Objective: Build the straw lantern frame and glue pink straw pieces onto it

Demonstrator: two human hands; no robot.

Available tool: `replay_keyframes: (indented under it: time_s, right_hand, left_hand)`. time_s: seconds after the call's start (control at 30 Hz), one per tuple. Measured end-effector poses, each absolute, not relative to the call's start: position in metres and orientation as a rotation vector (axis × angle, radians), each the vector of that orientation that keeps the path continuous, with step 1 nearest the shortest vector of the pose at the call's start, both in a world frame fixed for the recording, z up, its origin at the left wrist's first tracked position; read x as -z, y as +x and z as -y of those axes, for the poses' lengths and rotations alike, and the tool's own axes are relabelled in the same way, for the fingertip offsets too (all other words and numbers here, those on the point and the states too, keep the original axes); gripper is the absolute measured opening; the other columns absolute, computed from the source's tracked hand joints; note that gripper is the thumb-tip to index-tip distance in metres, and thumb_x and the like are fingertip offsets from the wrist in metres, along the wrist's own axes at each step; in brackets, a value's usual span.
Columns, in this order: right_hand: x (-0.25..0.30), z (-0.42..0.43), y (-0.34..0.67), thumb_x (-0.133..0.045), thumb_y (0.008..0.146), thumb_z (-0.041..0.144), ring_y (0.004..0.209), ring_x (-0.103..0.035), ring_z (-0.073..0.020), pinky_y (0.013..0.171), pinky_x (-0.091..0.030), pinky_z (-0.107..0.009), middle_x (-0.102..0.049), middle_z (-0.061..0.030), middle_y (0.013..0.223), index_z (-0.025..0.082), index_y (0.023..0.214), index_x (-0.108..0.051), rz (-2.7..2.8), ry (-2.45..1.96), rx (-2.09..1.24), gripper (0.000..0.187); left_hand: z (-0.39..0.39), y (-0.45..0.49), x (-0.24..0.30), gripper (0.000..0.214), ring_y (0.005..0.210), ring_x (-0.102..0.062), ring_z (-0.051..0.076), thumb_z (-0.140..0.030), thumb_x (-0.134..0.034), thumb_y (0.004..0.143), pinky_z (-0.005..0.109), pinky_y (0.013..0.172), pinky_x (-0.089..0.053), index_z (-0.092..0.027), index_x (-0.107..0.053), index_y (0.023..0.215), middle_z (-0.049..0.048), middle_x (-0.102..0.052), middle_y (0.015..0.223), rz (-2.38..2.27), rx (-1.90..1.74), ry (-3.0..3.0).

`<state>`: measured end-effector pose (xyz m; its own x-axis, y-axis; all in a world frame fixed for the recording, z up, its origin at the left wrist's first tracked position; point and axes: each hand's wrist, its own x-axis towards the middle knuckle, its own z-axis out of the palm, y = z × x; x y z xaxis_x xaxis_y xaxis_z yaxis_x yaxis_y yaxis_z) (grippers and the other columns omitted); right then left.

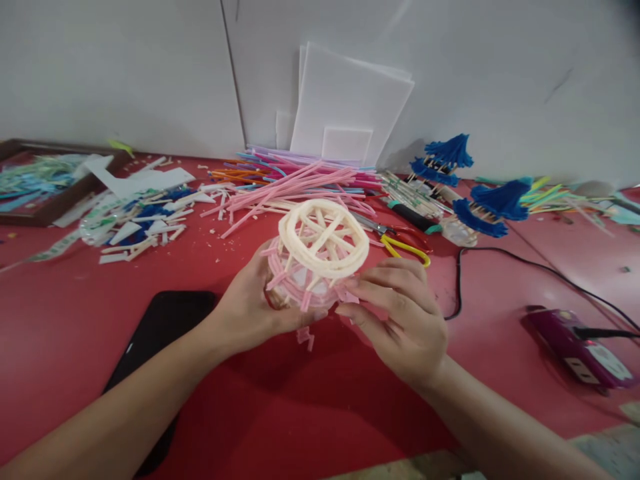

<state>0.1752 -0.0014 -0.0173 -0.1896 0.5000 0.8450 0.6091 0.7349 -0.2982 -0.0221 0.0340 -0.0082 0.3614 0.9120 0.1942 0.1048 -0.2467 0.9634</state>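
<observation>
A small round basket woven from pink and cream straws (320, 257) is held up over the red table (300, 400). My left hand (250, 303) cups it from the left and below, fingers wrapped round its pink side. My right hand (397, 313) meets it from the right, fingertips pressed on the pink straw ends at the basket's lower edge. A cream ring with crossed spokes forms its top.
A heap of pink and coloured straws (295, 180) lies behind. Yellow-handled pliers (400, 243), blue tassel pieces (480, 200), white sheets (350, 107), straw scraps (140, 220), a black phone (160, 327) and a purple power strip (580, 347) with black cable surround.
</observation>
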Motion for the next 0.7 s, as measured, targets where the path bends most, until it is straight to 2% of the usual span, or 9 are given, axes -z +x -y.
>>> replay_keyframes:
  time_s: [0.3, 0.7]
  right_hand:
    - [0.0180, 0.0034, 0.1778, -0.071, 0.081, 0.011, 0.079, -0.060, -0.0181, 0.075, -0.050, -0.039, -0.068, -0.0023, 0.084, 0.024, 0.097, -0.071, 1.857, -0.811, 0.098, 0.020]
    - [0.0174, 0.0038, 0.1791, -0.075, 0.078, 0.010, 0.077, -0.061, -0.0174, 0.074, -0.053, -0.038, -0.070, -0.0022, 0.083, 0.022, 0.097, -0.071, 1.850, -0.801, 0.131, 0.023]
  left_hand:
    - [-0.0330, -0.0209, 0.0070, 0.067, 0.109, -0.067, 0.027, -0.019, -0.082, 0.065, 0.041, 0.093, -0.055, -0.016, -0.049, 0.123, 0.0133, -0.067, 0.122, -0.852, -0.987, 1.644]
    - [-0.0337, -0.0221, 0.0076, 0.069, 0.113, -0.064, 0.025, -0.020, -0.083, 0.063, 0.039, 0.097, -0.053, -0.015, -0.047, 0.122, 0.0134, -0.065, 0.125, -0.869, -0.958, 1.674]
